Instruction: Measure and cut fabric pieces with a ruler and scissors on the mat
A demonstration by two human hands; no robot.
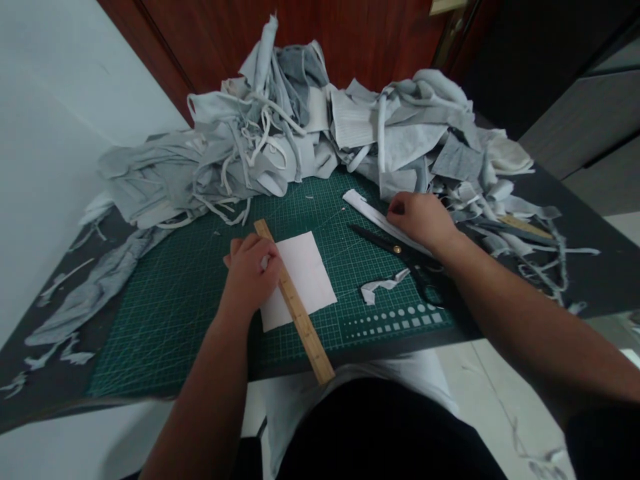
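My left hand (254, 270) is closed over a wooden ruler (300, 313), its fingers curled at the ruler's left edge. The ruler lies slantwise across a pale, roughly square piece of cloth (310, 270), and its near end juts past the table edge. My right hand (423, 217) has its fingers curled in a pinch beside a narrow white fabric strip (367, 210); what they hold, if anything, is hidden. Black scissors (397, 250) lie under the right wrist, blades pointing left. Closer to me is a small crumpled white scrap (383, 285).
A green cutting mat (165, 313) covers much of the dark table (585, 267). Heaps of grey and white fabric scraps (215, 153) line its back and right. More scraps (100, 287) lie at left. A brown door (340, 40) and a white wall (55, 100) stand behind.
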